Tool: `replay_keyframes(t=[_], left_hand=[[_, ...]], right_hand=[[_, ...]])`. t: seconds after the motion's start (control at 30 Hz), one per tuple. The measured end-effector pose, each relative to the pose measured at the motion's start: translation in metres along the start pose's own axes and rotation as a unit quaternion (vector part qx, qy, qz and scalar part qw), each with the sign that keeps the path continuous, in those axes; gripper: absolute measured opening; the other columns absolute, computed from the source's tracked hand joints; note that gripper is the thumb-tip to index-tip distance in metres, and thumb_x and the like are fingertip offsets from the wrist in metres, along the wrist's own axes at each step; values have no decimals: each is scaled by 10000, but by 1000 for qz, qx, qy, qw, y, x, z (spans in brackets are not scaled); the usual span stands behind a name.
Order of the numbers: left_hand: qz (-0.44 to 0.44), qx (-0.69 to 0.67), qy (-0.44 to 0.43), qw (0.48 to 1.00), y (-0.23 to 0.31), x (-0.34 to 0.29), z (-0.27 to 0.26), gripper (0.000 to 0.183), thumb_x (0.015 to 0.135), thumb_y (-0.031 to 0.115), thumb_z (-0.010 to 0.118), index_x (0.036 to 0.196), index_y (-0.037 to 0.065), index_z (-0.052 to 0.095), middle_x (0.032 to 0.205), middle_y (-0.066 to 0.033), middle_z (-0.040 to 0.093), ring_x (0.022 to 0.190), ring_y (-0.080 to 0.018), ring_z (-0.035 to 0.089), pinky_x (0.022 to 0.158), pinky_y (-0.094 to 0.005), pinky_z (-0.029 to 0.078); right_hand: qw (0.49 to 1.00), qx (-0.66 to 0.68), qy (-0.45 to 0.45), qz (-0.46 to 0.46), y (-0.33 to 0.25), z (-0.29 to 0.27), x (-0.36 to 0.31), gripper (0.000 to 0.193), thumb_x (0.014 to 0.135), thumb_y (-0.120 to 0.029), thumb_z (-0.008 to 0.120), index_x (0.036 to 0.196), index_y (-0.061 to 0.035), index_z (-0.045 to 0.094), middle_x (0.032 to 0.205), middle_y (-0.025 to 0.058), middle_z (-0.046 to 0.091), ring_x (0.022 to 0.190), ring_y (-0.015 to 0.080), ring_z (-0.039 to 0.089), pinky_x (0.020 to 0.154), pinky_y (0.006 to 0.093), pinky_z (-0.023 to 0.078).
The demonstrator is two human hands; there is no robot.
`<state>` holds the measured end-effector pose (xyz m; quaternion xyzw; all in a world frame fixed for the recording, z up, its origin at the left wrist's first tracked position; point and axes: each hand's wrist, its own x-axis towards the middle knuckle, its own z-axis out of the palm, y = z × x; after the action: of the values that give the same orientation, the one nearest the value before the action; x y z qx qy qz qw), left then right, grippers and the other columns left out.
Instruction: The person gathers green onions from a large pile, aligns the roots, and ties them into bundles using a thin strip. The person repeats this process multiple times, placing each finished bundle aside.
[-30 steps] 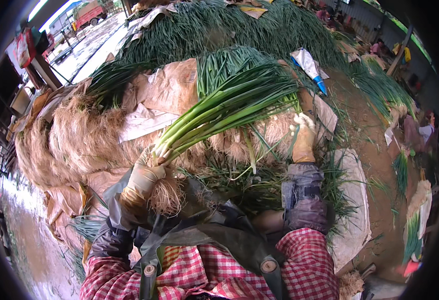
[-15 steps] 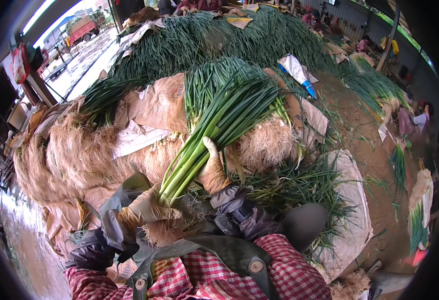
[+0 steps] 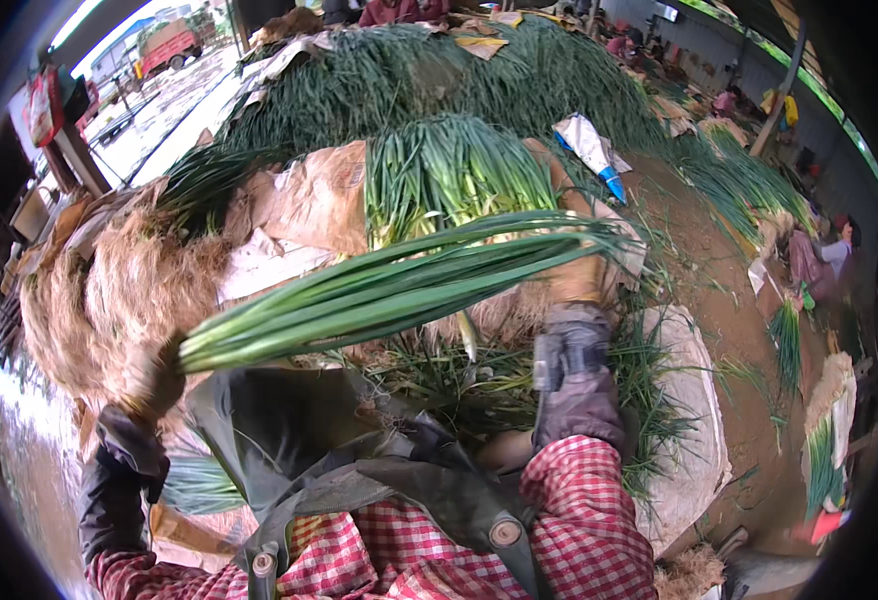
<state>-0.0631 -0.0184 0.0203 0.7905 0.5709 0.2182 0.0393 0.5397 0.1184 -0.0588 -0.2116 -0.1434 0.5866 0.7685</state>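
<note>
A bunch of green onions (image 3: 359,297) stretches across in front of me, its pale stem ends to the left and its green leaf tips to the right. My left hand (image 3: 151,378), gloved and blurred, is closed around the stem end. At the leaf end is my right hand (image 3: 574,278), also gloved; its fingers are smeared by motion and partly behind the leaves, so their grip is unclear. Beyond the held bunch, more green onions (image 3: 459,175) lie side by side, leaves pointing away. A dark apron (image 3: 289,415) covers my lap.
Rooty onion bundles (image 3: 149,300) are stacked at the left beside brown sacking (image 3: 304,200). A large heap of green onions (image 3: 439,85) rises behind. Loose leaves (image 3: 459,385) lie before me, and a pale sack (image 3: 684,420) at the right. Other people sit farther back.
The bunch has swung from steeply slanted to nearly level. My left hand has moved left and up with the stem end; my right hand has moved right to the leaf tips.
</note>
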Motion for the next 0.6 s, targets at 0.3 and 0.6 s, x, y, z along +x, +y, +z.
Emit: replay_keyframes(t=[0.3,0.6], left_hand=[[-309,391,364,787,-193,-145,-155,316,809,327,544,1107,228,577,826,-154,652,729,-381,623,617,-468,490],[-742,58,339,575,-221,-292,52,256,667,141,613,898,34,641,789,-183,661,747,-311,659,684,-364,508]], right_hand=[[959,-262,100,47,-123,-100,-4,276,911,-319,519,970,-56,580,839,61,632,680,158,599,543,324,464],[530,-769,23,357,18,-68,-71,379,887,-381,533,1155,-113,521,1001,28,629,727,115,595,529,265,476]])
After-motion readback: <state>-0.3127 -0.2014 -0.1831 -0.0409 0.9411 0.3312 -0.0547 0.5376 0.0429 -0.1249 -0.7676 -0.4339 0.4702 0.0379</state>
